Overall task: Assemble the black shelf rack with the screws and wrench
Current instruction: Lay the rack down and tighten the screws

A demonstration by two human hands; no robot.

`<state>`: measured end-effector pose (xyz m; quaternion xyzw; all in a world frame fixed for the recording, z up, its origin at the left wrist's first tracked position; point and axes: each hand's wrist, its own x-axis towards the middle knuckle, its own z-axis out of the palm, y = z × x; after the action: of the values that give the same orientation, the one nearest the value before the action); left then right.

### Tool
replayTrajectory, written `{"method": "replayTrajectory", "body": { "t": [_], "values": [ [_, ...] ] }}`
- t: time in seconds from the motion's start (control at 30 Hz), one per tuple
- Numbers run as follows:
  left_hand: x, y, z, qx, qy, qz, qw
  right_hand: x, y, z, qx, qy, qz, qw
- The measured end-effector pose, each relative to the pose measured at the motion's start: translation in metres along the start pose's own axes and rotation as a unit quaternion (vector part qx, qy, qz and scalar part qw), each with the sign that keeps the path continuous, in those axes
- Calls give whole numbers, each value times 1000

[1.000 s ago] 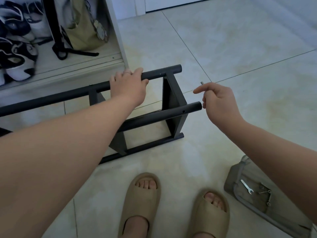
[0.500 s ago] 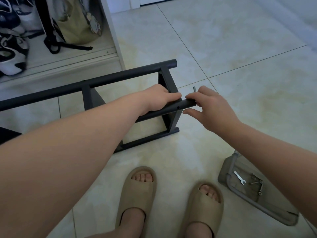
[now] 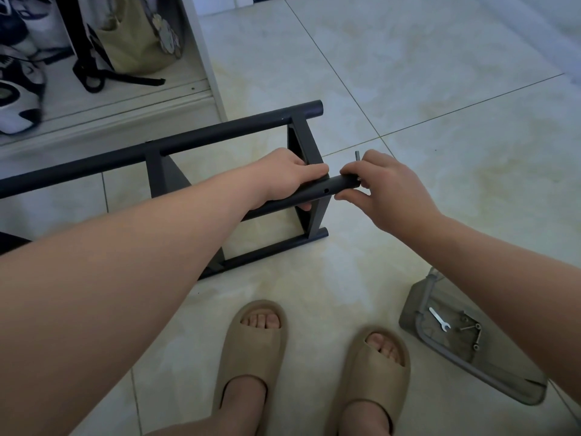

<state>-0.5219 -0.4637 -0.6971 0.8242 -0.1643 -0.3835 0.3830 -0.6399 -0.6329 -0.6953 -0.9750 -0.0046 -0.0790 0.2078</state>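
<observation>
Down on the pale tiled floor (image 3: 440, 89) the black metal shelf rack (image 3: 220, 133) lies on its side, its long round tubes running off to the left and its short end frame standing near the middle of the view. The left hand (image 3: 289, 177) grips the nearer tube, fingers curled over the top and round it, just beside a small hole in the tube's side. The right hand (image 3: 393, 190) is at that tube's open end: thumb under the tip, forefinger on top, and it pinches a small grey metal screw (image 3: 357, 156) whose shank sticks up above the fingers (whether it touches the tube I cannot tell). Well apart from the rack, at the lower right, a grey plastic tray (image 3: 503, 372) sits on the floor with a small silver flat wrench (image 3: 439, 319) in it and a few loose grey screws (image 3: 471, 330) just beside the wrench. Two feet in beige foam slippers (image 3: 254, 350) stand between rack and tray. At the upper left, a white cabinet (image 3: 204, 58) holds an olive cloth bag (image 3: 135, 36) and black-and-white shoes (image 3: 19, 99).
</observation>
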Motion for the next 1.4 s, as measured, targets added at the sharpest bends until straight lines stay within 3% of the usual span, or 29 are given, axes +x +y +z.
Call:
{"method": "replayTrajectory", "body": {
  "t": [0.2, 0.3, 0.43, 0.6, 0.97, 1.2, 1.4],
  "values": [
    [-4, -1, -1, -58, -24, -17, 998, -16, -5, -11, 36, 32, 21, 999],
    [-8, -1, -4, -45, -36, -22, 998, -25, -7, -20, 89, -5, 44, 995],
    [-12, -1, 0, -39, -22, -20, 999, -35, -18, -24, 202, -78, 108, 970],
    [-12, -1, 6, -36, 4, -10, 999, -47, -30, -17, 309, -35, 144, 940],
    [-14, 2, 3, -54, -12, -17, 998, -37, -33, -6, 250, -28, 159, 955],
    [-14, 2, 3, -61, -18, -17, 998, -27, -38, 5, 131, -22, 94, 987],
    [-13, 2, 1, -66, -21, -14, 998, -18, -43, 9, 186, -17, 142, 972]
  ]
}}
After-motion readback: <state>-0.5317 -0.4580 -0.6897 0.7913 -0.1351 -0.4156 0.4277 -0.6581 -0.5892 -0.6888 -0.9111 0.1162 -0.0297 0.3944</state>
